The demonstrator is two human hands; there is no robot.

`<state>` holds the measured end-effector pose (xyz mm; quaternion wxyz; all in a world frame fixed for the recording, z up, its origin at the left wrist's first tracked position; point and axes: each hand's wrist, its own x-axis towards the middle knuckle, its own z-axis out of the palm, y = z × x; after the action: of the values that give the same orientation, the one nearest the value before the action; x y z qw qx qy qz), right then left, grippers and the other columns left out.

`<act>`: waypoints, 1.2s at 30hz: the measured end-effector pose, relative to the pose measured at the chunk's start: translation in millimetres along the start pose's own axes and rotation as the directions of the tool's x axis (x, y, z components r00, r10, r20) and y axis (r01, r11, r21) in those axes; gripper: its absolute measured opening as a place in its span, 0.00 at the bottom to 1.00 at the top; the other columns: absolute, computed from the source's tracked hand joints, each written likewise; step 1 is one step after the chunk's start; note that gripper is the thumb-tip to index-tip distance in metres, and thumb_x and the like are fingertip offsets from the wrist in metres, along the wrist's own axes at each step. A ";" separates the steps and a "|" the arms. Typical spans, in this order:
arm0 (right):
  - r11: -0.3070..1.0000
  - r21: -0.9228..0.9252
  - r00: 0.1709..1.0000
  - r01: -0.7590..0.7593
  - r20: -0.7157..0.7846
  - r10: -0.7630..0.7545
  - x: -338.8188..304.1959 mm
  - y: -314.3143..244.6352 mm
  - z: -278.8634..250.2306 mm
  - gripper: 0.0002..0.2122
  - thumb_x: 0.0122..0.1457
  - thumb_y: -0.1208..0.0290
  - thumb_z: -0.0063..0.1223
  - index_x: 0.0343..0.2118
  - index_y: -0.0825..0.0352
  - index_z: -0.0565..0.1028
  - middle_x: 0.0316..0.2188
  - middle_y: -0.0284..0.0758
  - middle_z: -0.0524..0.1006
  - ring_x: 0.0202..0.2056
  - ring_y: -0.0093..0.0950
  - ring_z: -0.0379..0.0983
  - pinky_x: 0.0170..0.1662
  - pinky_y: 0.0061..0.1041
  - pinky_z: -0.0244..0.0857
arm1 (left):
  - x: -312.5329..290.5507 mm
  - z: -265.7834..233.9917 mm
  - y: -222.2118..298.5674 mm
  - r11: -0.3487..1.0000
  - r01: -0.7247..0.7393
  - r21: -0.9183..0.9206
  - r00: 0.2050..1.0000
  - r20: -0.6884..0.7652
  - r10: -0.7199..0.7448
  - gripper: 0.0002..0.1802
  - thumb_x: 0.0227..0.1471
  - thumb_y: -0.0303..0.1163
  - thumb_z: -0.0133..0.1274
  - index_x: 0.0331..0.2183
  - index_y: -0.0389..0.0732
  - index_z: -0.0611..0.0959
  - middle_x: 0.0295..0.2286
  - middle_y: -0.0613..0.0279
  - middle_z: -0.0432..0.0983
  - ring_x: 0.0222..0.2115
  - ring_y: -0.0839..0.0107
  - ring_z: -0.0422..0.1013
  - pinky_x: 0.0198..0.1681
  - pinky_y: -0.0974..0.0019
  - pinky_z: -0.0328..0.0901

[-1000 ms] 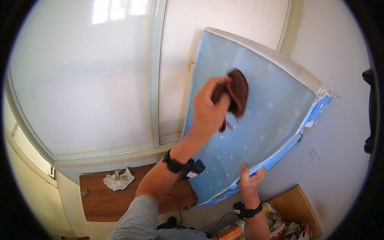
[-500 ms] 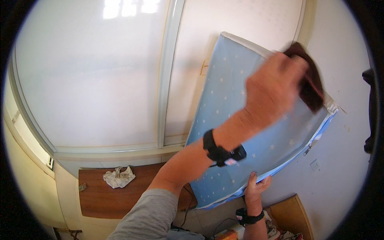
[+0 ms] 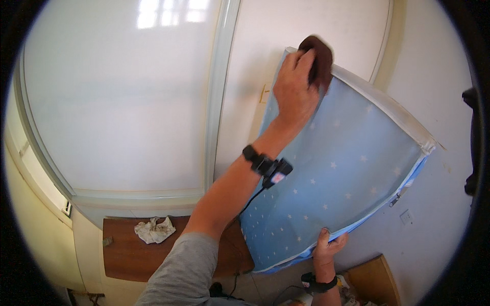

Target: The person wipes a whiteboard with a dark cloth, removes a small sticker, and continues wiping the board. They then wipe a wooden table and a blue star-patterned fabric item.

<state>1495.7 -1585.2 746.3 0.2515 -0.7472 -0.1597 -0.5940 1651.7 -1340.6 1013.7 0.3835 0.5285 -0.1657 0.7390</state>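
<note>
A light-blue fabric cover (image 3: 326, 168) with white stars stands tilted in front of me, stretched flat, with a white upper edge and a zip along its lower right side. My left hand (image 3: 296, 86) reaches up to its top left corner. Closed in those fingers is a dark brown cloth (image 3: 320, 61), a little blurred, against the upper edge. My right hand (image 3: 328, 249) grips the lower edge of the cover, thumb on the near face and the other fingers partly hidden behind. Both wrists wear black straps with small devices.
Behind the cover is a white sliding door (image 3: 117, 102) with a pale frame. Low on the left, a brown wooden board (image 3: 194, 255) bears a crumpled white rag (image 3: 154, 230). A wall socket (image 3: 406, 217) is at right, above a wooden headboard-like panel (image 3: 375, 278). A cable trails near my legs.
My left hand has swept the brown cloth leftward along the cover, from near the right end of the top edge to the upper left corner. My right hand keeps its grip.
</note>
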 end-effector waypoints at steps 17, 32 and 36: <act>0.975 0.124 0.980 -0.184 0.103 0.172 -7.1 4.1 -4.6 0.14 0.56 0.60 0.60 0.34 0.68 0.76 0.29 0.43 0.76 0.27 0.44 0.71 0.31 0.40 0.64 | -273.4 -143.9 -147.7 0.649 0.222 0.727 0.416 0.532 -0.738 0.14 0.54 0.29 0.55 0.43 0.37 0.81 0.37 0.46 0.76 0.36 0.45 0.76 0.39 0.49 0.72; 0.930 0.194 0.949 -0.311 0.126 0.290 -14.9 17.5 -14.5 0.22 0.59 0.54 0.60 0.40 0.73 0.75 0.31 0.44 0.76 0.31 0.41 0.74 0.35 0.39 0.67 | -105.5 -56.9 10.8 0.973 0.230 -0.032 0.928 0.309 -0.209 0.23 0.46 0.30 0.63 0.47 0.41 0.80 0.40 0.53 0.78 0.40 0.50 0.75 0.41 0.53 0.72; 0.935 0.129 0.938 -0.331 0.154 0.311 -16.2 17.6 -16.3 0.21 0.58 0.54 0.60 0.39 0.72 0.76 0.31 0.43 0.77 0.31 0.42 0.75 0.35 0.40 0.68 | -160.2 -76.8 8.6 0.985 0.032 0.167 0.808 0.576 -0.124 0.20 0.42 0.28 0.61 0.41 0.41 0.78 0.41 0.55 0.74 0.41 0.51 0.74 0.39 0.52 0.73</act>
<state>1488.0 -1607.9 730.1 0.3906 -0.7793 -0.0967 -0.4804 1618.6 -1359.0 839.9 0.3034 0.7633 -0.1980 0.5349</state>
